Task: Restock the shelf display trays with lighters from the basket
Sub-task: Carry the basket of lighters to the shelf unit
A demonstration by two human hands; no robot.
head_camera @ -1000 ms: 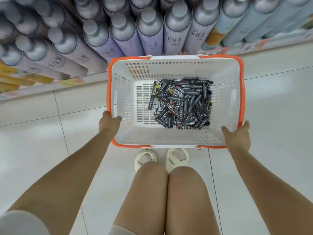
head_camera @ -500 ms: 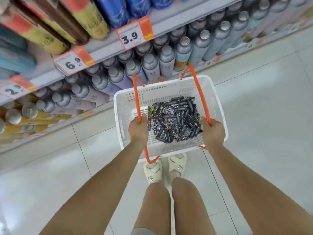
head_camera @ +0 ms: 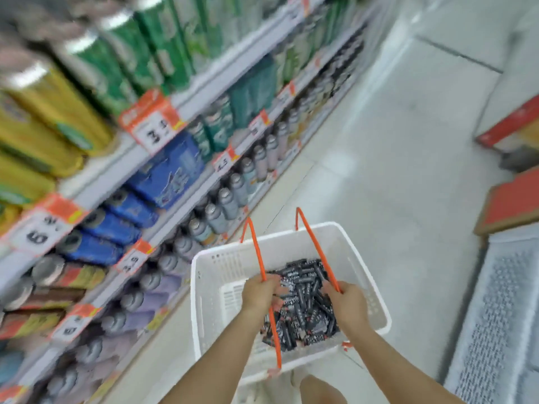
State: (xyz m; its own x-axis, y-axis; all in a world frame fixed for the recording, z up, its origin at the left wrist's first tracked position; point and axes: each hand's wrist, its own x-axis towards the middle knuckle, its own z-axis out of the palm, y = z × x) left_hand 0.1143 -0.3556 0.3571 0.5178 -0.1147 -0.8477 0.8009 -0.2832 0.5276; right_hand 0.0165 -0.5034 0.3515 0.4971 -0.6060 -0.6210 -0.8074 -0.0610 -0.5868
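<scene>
basket (head_camera: 361, 252) lifted higher, hands (head_camera: 258, 291) gripping handles (head_camera: 316, 246)

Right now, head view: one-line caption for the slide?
Left hand and right hand each grip an orange handle of a white basket of black lighters, beside stocked shelves.

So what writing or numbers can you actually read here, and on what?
"4.5": price tag on the shelf edge.
"3.9": lower price tag.
"5", rest smeared: left price tag.
Other tags, cans and lighters: print too blurred to read.
</scene>
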